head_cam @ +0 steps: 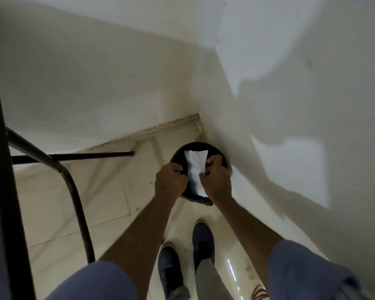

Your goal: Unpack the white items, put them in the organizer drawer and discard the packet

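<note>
Hands meet over a round black bin (pixel 222 158) that stands in the corner where two pale walls join, at about one o'clock from the frame's centre. The right hand (pixel 218 180) is curled closed, thumb and fingers pinching the right edge of a white packet (pixel 195 167). The left hand (pixel 170 180) is also closed into a loose fist at the packet's left edge, at nine o'clock from it; it appears to grip either the packet's side or the bin's rim, and which one cannot be told. The packet hangs crumpled between the two hands, directly above the bin's dark opening, its upper end flared toward twelve o'clock and its lower end tapering toward six.

Both bare forearms run down toward six o'clock into blue-grey short sleeves (pixel 301 271). Between the arms, two dark shoes (pixel 202 241) stand on a glossy cream tiled floor (pixel 74 202). At nine o'clock a black metal frame (pixel 74 191) with a curved leg rises along the left edge.
</note>
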